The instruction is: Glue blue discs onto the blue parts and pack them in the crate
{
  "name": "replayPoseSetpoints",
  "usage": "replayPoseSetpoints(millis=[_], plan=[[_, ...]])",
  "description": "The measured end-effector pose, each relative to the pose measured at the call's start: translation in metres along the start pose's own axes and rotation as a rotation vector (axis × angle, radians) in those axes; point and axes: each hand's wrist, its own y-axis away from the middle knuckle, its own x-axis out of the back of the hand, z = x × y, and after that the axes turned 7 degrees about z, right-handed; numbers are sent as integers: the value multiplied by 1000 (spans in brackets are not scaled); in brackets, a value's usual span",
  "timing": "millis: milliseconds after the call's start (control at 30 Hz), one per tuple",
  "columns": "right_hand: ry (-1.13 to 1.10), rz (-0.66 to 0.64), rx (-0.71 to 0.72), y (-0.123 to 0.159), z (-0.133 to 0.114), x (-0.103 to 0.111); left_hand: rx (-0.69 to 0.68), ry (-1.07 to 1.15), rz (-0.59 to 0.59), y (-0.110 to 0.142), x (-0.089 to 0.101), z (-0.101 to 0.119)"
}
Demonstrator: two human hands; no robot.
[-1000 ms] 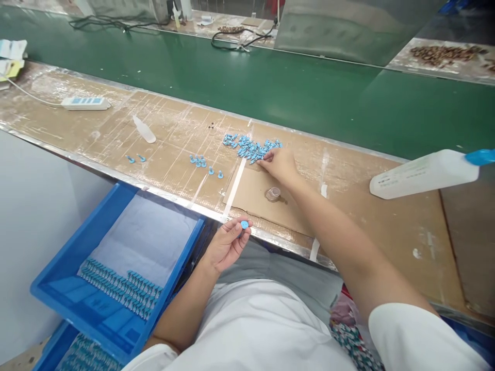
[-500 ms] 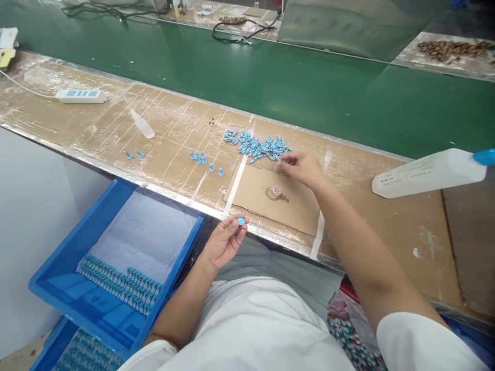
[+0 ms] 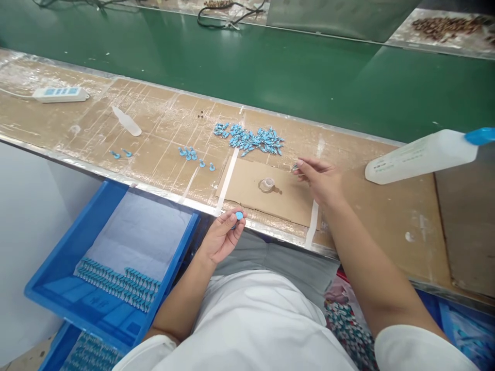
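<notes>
Positions are taken from the small, round, clear cup (image 3: 267,184), which stands on the flat, brown cardboard sheet (image 3: 296,207). At eight o'clock, the left hand (image 3: 221,235) has thumb and fingers clamped on a small, bright blue, round-faced piece (image 3: 239,215). At three o'clock, the right hand (image 3: 324,181) has its fingertips together on a small, dull part (image 3: 294,167), too small for its form to be told. The loose heap of small blue pieces (image 3: 256,140) lies at eleven o'clock, apart from both hands. Farther out at eight o'clock sits the rectangular, blue plastic tray (image 3: 58,273).
</notes>
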Motion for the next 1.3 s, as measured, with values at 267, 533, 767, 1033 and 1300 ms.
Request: replayPoseSetpoints(millis=[267, 533, 767, 1033, 1300], plan=[[376, -85, 508, 47, -10, -22, -22, -19, 18, 0, -11, 0], [446, -141, 774, 39, 3, -21, -31, -20, -14, -1, -10, -1], [371, -101, 846, 42, -2, -22, -47, -16, -17, -2, -11, -1], [108, 108, 389, 76, -34, -28, -128, 20, 3, -1, -31, -2], [-144, -2, 319, 132, -61, -41, -148, -4, -75, 7, -55, -11]])
